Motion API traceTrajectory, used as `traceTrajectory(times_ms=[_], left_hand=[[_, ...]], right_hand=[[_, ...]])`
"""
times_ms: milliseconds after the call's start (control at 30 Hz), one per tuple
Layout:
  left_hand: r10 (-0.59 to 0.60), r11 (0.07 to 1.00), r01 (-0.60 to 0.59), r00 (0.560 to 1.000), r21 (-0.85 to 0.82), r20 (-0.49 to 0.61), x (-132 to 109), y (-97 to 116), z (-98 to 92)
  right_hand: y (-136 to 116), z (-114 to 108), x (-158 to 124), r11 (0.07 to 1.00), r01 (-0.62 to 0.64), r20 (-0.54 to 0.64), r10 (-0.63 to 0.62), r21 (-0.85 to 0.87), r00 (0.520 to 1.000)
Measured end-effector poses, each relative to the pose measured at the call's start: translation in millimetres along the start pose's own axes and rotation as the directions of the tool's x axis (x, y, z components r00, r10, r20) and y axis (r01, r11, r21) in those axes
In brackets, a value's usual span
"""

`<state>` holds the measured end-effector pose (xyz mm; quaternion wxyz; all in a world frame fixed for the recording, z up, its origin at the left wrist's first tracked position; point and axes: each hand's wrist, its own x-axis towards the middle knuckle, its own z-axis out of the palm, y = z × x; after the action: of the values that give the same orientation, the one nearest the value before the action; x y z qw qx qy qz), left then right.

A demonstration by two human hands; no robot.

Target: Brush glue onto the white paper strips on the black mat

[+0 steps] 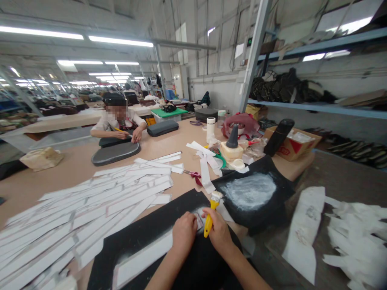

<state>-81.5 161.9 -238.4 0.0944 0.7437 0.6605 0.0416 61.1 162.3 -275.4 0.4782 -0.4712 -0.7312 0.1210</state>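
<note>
Workbench [69,181] carries a paper-filled cardboard box [292,145]; right grip [220,233] pinches a yellow brush [208,221], left grip [184,235] unclear.

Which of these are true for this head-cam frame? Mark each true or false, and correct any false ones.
1. The right hand grips a yellow-handled brush. True.
2. The left hand holds the red-handled scissors. False: the scissors lie on the table, and the left hand is over a black sheet.
3. A co-worker sits across the table, with a dark grey padded panel in front. True.
4. The white strips are inside the cardboard box. False: they lie fanned out on the table, and the box stands at the far right end.
</note>
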Motion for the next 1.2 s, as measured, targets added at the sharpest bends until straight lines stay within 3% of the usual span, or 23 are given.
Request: traceTrajectory(times_ms=[333,667,867,1000,1100,1133,1200], left_hand=[[0.072,0.997,-0.070,0.995,0.033,-0.065,-0.7,24.7,1.7],[-0.039,0.988,0.021,0.992,-0.150,-0.118,1.4,1.4,8.2],[-0.114,0.943,0.052,0.978,-0.328,-0.173,-2.1,2.2,8.4],[-0.206,0.855,0.069,0.955,-0.514,-0.214,-1.5,-2.6,10.7],[-0.330,0.750,0.107,0.916,-0.653,-0.229,-6.9,-27.1,0.7],[-0.383,0.702,0.121,0.895,-0.701,-0.229,-11.8,-39.0,-7.0],[-0.542,0.520,0.135,0.815,-0.844,-0.204,-25.9,-63.0,-27.5]], right_hand=[[6.7,7.3,-5.6,0.991,0.121,-0.060,-0.125,-0.064,0.990],[12.0,7.3,-7.3,0.998,0.057,0.000,-0.057,0.019,0.998],[7.7,5.4,-3.2,0.990,0.138,0.083,-0.136,-0.023,0.987],[1.4,5.3,-0.2,0.989,0.113,0.175,-0.095,-0.096,0.980],[1.2,7.4,-1.4,0.981,0.135,0.188,-0.108,-0.141,0.976],[1.9,8.2,-2.0,0.978,0.144,0.195,-0.114,-0.152,0.974],[3.2,9.3,-2.8,0.972,0.154,0.199,-0.118,-0.175,0.973]])
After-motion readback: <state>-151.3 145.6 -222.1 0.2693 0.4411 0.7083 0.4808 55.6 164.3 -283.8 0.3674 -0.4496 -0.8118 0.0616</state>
